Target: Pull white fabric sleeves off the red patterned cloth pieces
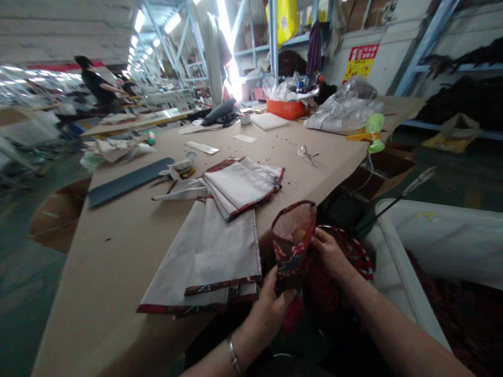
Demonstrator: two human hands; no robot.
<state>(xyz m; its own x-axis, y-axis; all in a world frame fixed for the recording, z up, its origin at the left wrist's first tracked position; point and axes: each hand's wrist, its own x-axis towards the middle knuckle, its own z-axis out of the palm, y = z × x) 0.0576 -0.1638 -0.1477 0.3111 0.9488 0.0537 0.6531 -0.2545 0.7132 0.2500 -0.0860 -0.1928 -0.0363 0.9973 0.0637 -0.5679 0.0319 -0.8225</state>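
Observation:
Between my hands, at the front edge of the table, is a red patterned fabric piece (pixel 293 256) shaped like a tube, its pale inside showing through the open top. My left hand (pixel 271 303) grips its lower left side, thumb upward. My right hand (pixel 330 251) pinches its upper right rim. To the left lie white fabric panels (pixel 223 246) with dark red patterned edging, partly overlapping. A folded white panel (pixel 239 186) with the same edging rests above them. Below my right hand, more red patterned fabric (pixel 326 293) hangs in a dark, round-rimmed container.
The brown-topped table (pixel 118 262) holds a dark blue board (pixel 129 180), an orange bin (pixel 286 107), plastic bags (pixel 346 104) and a small green fan (pixel 375 131). At right stands a white tub (pixel 404 272) with dark red fabric inside. A person (pixel 98 84) stands far left.

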